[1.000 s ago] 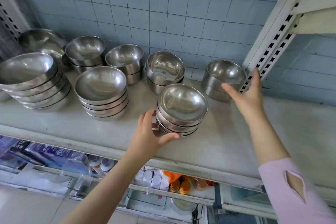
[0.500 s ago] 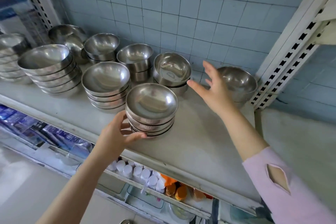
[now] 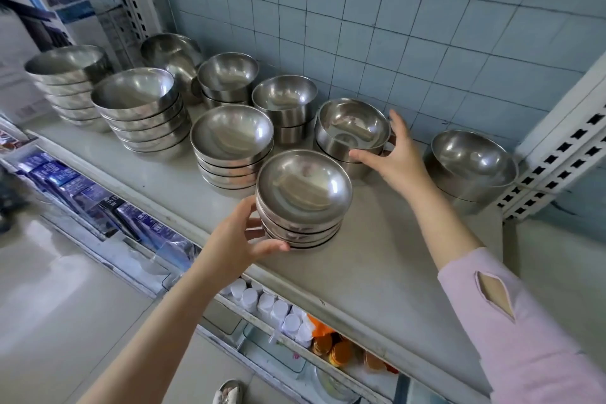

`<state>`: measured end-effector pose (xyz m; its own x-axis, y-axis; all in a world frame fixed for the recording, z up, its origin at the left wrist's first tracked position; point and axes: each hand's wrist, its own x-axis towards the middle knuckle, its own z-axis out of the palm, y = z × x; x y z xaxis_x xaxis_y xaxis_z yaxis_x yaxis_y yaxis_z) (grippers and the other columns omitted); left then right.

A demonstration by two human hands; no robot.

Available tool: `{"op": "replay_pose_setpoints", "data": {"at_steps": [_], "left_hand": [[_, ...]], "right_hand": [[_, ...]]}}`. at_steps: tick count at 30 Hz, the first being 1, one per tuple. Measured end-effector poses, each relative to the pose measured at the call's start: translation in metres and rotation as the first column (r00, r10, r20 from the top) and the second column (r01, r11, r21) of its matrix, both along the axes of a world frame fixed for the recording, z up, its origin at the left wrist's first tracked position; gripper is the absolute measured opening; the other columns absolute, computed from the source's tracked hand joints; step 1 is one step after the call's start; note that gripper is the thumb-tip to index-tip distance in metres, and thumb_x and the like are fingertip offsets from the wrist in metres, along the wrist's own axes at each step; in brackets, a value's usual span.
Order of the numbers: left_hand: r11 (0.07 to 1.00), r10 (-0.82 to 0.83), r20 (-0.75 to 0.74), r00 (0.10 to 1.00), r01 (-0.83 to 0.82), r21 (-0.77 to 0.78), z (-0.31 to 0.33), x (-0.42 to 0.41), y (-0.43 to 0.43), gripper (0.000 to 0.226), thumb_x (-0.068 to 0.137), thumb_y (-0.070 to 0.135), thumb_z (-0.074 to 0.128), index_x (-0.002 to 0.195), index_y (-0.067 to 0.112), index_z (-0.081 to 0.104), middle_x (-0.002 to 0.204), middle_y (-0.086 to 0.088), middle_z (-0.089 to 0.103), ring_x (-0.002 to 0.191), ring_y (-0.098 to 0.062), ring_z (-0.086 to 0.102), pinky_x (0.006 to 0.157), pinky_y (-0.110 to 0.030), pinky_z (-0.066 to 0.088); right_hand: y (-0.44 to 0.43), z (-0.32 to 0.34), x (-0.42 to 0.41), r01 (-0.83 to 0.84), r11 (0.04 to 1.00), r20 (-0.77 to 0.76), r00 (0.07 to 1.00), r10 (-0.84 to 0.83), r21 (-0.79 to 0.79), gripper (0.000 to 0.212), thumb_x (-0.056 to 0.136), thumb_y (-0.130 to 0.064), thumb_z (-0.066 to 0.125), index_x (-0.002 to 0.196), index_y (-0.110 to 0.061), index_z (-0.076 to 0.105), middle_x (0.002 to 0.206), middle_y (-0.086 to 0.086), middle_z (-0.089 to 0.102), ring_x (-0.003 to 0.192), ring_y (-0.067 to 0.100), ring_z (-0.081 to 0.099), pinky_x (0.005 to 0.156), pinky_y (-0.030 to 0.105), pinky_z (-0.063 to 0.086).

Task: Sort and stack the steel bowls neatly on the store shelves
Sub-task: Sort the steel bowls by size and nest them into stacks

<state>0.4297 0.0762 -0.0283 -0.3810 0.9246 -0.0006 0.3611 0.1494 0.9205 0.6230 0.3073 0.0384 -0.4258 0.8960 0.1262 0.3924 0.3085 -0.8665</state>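
Shallow shiny steel bowl stack (image 3: 303, 188), mid-frame, sat clasped by the left hand (image 3: 236, 236). Right hand (image 3: 395, 159) gripped the deep steel bowl (image 3: 352, 128) behind; a level lift seemed wise.

On the shelf (image 3: 377, 256), the near bowl stack (image 3: 303, 188) stands right of the middle stack (image 3: 231, 138); the deep bowl stack (image 3: 352, 128) sits behind it

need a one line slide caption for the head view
Left hand grips the front bowl stack while right hand holds a deeper stack behind it.
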Motion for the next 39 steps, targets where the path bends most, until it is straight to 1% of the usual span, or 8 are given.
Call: {"op": "replay_pose_setpoints", "data": {"at_steps": [6, 10, 17, 23, 26, 31, 35, 39], "left_hand": [[1.0, -0.014, -0.007, 1.0, 0.014, -0.012, 0.001, -0.001, 0.001, 0.102, 0.046, 0.068, 0.083, 0.133, 0.032, 0.046, 0.11, 0.008, 0.07, 0.106, -0.01, 0.066, 0.095, -0.042, 0.053], [1.0, -0.023, -0.001, 1.0, 0.023, -0.002, 0.001, -0.001, 0.002, 0.1, 0.046, 0.068, 0.083, 0.132, 0.035, 0.045, 0.113, 0.011, 0.068, 0.106, -0.01, 0.066, 0.095, -0.04, 0.054], [0.999, -0.045, -0.031, 0.999, 0.044, -0.023, 0.006, 0.006, 0.007, 0.095, 0.043, 0.071, 0.081, 0.125, 0.048, 0.04, 0.113, 0.014, 0.066, 0.099, -0.007, 0.067, 0.09, -0.036, 0.055], [0.985, -0.163, -0.016, 0.987, 0.162, -0.058, 0.012, 0.038, 0.032, 0.113, 0.035, 0.083, 0.074, 0.129, 0.029, 0.042, 0.115, 0.008, 0.064, 0.102, -0.009, 0.066, 0.091, -0.037, 0.056], [0.976, -0.211, -0.015, 0.977, 0.21, -0.052, 0.015, 0.053, 0.04, 0.108, 0.044, 0.073, 0.078, 0.132, 0.021, 0.043, 0.12, 0.003, 0.063, 0.101, -0.008, 0.066, 0.091, -0.032, 0.055], [0.965, -0.262, 0.032, 0.965, 0.261, 0.012, 0.018, 0.074, 0.043, 0.082, 0.07, 0.026, 0.083, 0.139, 0.018, 0.039, 0.132, 0.007, 0.052, 0.098, -0.001, 0.064, 0.078, -0.009, 0.05], [0.959, -0.277, 0.049, 0.96, 0.273, 0.069, 0.015, 0.082, 0.044, 0.094, 0.069, 0.033, 0.083, 0.145, 0.035, 0.028, 0.136, 0.012, 0.049, 0.106, -0.013, 0.066, 0.092, -0.021, 0.052], [0.965, -0.25, 0.038, 0.968, 0.245, 0.098, 0.013, 0.088, 0.045, 0.089, 0.072, 0.025, 0.082, 0.144, 0.03, 0.032, 0.133, 0.013, 0.05, 0.106, -0.012, 0.065, 0.087, -0.012, 0.049]], "right_hand": [[0.005, 0.008, 0.001, -0.059, 0.998, 0.023, 0.998, 0.059, -0.01, 0.112, 0.074, -0.035, 0.086, 0.159, -0.032, 0.013, 0.162, -0.005, 0.027, 0.143, 0.015, 0.036, 0.106, 0.023, 0.031], [-0.003, 0.013, 0.005, -0.067, 0.998, 0.037, 0.997, 0.068, -0.011, 0.108, 0.078, -0.038, 0.082, 0.159, -0.034, 0.01, 0.163, -0.007, 0.024, 0.146, 0.013, 0.031, 0.116, 0.031, 0.03], [-0.096, -0.01, 0.039, -0.037, 0.987, -0.258, 0.966, -0.005, -0.155, 0.067, 0.084, -0.063, 0.056, 0.144, -0.033, 0.047, 0.144, -0.015, 0.053, 0.129, -0.008, 0.049, 0.115, 0.033, 0.039], [-0.136, -0.024, 0.065, -0.073, 0.972, -0.314, 0.949, -0.001, -0.225, 0.017, 0.1, -0.034, 0.042, 0.106, -0.047, 0.052, 0.088, -0.055, 0.057, 0.091, -0.036, 0.049, 0.074, -0.007, 0.037], [-0.132, -0.023, 0.08, -0.082, 0.966, -0.291, 0.957, 0.008, -0.243, 0.02, 0.101, -0.037, 0.049, 0.119, -0.045, 0.053, 0.106, -0.047, 0.062, 0.106, -0.028, 0.051, 0.086, -0.003, 0.039], [-0.123, -0.025, 0.103, -0.162, 0.969, -0.27, 0.957, 0.109, -0.184, 0.086, 0.073, -0.034, 0.081, 0.148, -0.038, 0.039, 0.138, -0.019, 0.057, 0.13, 0.0, 0.051, 0.1, 0.027, 0.05], [-0.119, -0.022, 0.11, -0.111, 0.982, -0.247, 0.966, 0.071, -0.15, 0.091, 0.064, -0.044, 0.084, 0.145, -0.037, 0.044, 0.136, -0.016, 0.06, 0.131, 0.01, 0.053, 0.103, 0.038, 0.049], [-0.117, -0.02, 0.116, -0.083, 0.988, -0.2, 0.978, 0.056, -0.129, 0.103, 0.059, -0.061, 0.086, 0.148, -0.041, 0.039, 0.143, -0.015, 0.055, 0.134, 0.01, 0.05, 0.108, 0.05, 0.046]]}}
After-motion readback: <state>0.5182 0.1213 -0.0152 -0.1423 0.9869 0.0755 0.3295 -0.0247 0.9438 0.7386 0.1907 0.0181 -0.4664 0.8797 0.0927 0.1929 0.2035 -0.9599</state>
